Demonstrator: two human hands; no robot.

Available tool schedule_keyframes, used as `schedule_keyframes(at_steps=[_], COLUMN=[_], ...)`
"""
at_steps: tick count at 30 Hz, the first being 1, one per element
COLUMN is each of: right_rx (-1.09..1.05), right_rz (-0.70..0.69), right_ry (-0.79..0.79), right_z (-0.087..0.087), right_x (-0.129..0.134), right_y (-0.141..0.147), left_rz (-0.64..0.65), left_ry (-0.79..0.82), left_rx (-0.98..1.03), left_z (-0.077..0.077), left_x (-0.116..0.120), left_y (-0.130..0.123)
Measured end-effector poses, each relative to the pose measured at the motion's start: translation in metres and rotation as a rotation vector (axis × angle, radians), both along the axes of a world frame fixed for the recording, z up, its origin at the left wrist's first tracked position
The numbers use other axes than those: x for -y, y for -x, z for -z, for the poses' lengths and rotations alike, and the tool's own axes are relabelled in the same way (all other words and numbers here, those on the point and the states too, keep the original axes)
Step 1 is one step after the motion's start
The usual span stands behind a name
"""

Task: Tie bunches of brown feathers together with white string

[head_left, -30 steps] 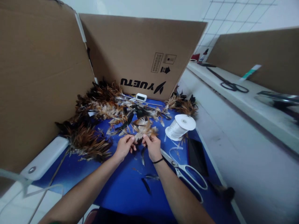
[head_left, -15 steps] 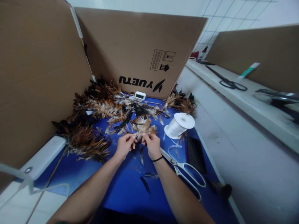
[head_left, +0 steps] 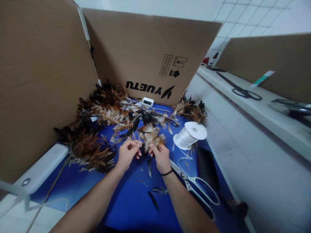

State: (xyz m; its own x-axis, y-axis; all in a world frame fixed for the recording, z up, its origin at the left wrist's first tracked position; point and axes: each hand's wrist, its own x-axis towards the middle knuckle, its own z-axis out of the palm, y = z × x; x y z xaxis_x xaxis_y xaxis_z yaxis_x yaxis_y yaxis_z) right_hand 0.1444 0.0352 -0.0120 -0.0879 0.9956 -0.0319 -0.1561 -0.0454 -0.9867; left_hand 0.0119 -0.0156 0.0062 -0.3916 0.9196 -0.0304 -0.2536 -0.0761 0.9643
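My right hand (head_left: 160, 158) pinches a small bundle of tan and brown feathers (head_left: 151, 137) at its near end, with the tips fanning away from me. Just to the left is my left hand (head_left: 128, 154), its thumb and forefinger pressed together. Whatever is between those fingertips is too small to make out. A narrow gap separates the left fingers from the bundle. Below the hands, a dark loose feather (head_left: 149, 166) lies on the blue tabletop (head_left: 136, 200). White-handled scissors (head_left: 194, 184) rest beside my right wrist, partly hidden by it.
A spool of clear ribbon (head_left: 190, 135) stands at the right, near a dark phone (head_left: 207, 168). Heaped feathers (head_left: 104, 110) line the back, and a feather duster (head_left: 89, 150) lies left by a white power bank (head_left: 42, 170). Cardboard panels (head_left: 145, 42) wall the rear and left.
My left hand has drawn away leftward from the feather bundle, opening a gap between the hands. The right hand still holds the bundle. The whole view has shifted slightly.
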Motion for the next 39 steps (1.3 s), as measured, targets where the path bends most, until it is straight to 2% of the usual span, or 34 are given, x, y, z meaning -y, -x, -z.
schedule_keyframes(at_steps=[4,8,13,17,22,27,32,39], right_rx=[0.022,0.008,0.014,0.031,0.056,0.107,0.152,0.155], right_rz=[-0.008,-0.026,-0.061,-0.100,-0.142,-0.194,-0.247,-0.207], right_ry=[-0.008,-0.003,-0.010,-0.022,-0.038,-0.060,-0.111,-0.092], right_z=[0.0009,0.0001,-0.0027,-0.0038,-0.0010,-0.0002,-0.0040,-0.0003], right_x=[-0.0004,-0.0004,0.0007,0.0010,0.0006,0.0023,0.0054,0.0041], right_y=[-0.0001,-0.0001,-0.0004,-0.0014,-0.0034,-0.0031,-0.0018,-0.0020], left_rz=[0.023,0.020,0.066,0.087,0.069,0.049,0.093,0.055], left_ry=[-0.010,-0.030,-0.054,-0.018,0.084,0.123,0.135,0.138], left_rx=[0.097,0.099,0.075,0.052,-0.072,-0.202,-0.210,-0.143], left_z=[-0.0025,-0.0047,-0.0084,-0.0052,-0.0011,-0.0036,-0.0055,-0.0013], left_x=[0.0011,0.0025,0.0034,0.0008,-0.0010,0.0008,0.0022,0.0020], left_y=[0.0001,0.0008,0.0009,0.0013,0.0019,0.0018,0.0009,0.0023])
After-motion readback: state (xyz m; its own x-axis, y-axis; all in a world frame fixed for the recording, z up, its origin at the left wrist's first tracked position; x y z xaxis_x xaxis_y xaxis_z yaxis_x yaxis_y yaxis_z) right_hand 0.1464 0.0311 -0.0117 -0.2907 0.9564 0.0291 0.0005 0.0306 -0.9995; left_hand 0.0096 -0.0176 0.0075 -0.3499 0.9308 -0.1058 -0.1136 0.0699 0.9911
